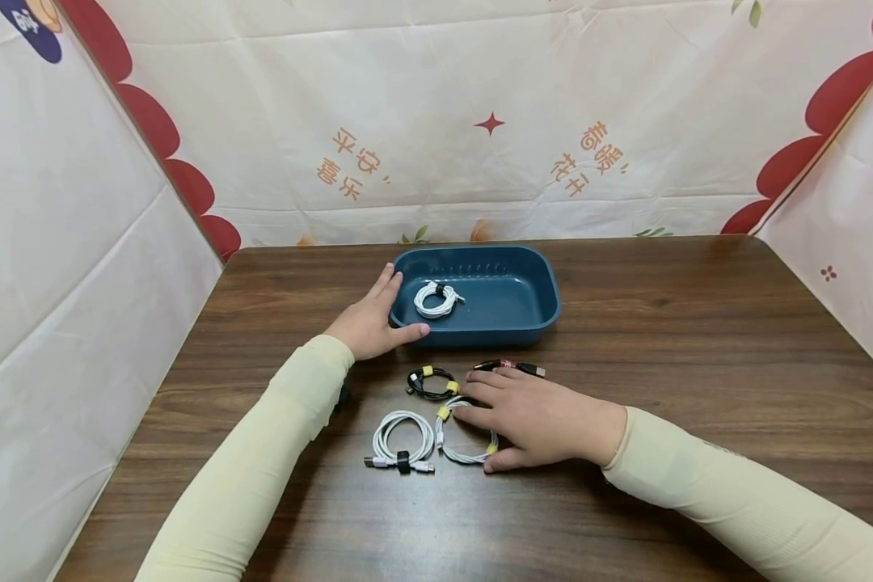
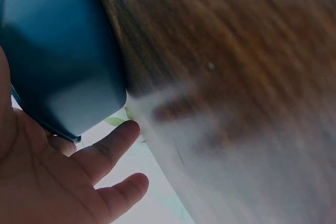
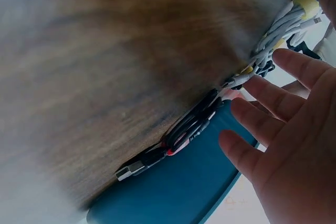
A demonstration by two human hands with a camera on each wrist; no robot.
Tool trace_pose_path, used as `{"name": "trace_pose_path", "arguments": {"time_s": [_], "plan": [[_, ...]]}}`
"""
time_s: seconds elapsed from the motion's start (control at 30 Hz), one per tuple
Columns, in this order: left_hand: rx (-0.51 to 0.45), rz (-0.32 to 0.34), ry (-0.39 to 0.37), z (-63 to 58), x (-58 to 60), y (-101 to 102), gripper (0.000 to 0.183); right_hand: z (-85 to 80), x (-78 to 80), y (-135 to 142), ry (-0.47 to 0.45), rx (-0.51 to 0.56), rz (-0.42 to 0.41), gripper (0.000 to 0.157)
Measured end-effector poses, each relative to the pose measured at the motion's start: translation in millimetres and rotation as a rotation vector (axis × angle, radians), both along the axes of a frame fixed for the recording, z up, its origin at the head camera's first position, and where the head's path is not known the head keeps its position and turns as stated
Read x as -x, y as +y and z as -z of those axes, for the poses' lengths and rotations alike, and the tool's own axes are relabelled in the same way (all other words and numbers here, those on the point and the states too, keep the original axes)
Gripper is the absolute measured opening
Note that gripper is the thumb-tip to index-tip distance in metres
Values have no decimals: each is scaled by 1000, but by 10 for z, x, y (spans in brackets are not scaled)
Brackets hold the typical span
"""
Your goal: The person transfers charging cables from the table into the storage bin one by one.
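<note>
My left hand (image 1: 367, 323) is at the left end of a blue plastic bin (image 1: 480, 336). Its thumb lies along the front rim and its straight fingers reach up the left side. In the bin is a coiled white cable (image 1: 419, 301) with a black tie. My right hand (image 1: 531, 416), fingers spread, hovers over a coiled white cable with yellow ties (image 1: 466, 459), covering part of it. Just beyond its fingertips is a coiled black cable with yellow ties (image 1: 431, 395). A black cable with a red tie (image 3: 191, 127) shows past the fingers in the right wrist view.
Left of the right hand, another coiled white cable (image 1: 428, 436) with a black tie lies on the brown wooden table (image 1: 669, 323). A small dark object (image 1: 343, 398) is partly hidden by the left sleeve. Printed cloth (image 1: 422, 89) hangs behind the table.
</note>
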State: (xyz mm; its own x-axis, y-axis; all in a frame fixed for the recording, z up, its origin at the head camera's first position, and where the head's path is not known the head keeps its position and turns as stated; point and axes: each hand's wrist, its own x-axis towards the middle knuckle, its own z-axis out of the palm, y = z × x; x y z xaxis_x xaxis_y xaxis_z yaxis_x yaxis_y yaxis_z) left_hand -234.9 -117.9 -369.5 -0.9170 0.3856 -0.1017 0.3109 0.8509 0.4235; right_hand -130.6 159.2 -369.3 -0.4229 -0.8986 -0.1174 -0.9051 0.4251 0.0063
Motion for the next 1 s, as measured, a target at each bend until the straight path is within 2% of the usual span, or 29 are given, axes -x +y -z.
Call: {"name": "trace_pose_path", "arguments": {"time_s": [0.33,1.0], "plan": [[-5,-3,6,9,9,-2,106,13,-9,-16,-31,-58,33,78],[-2,1,4,5,12,0,108,26,20,-36,3,-58,4,72]]}}
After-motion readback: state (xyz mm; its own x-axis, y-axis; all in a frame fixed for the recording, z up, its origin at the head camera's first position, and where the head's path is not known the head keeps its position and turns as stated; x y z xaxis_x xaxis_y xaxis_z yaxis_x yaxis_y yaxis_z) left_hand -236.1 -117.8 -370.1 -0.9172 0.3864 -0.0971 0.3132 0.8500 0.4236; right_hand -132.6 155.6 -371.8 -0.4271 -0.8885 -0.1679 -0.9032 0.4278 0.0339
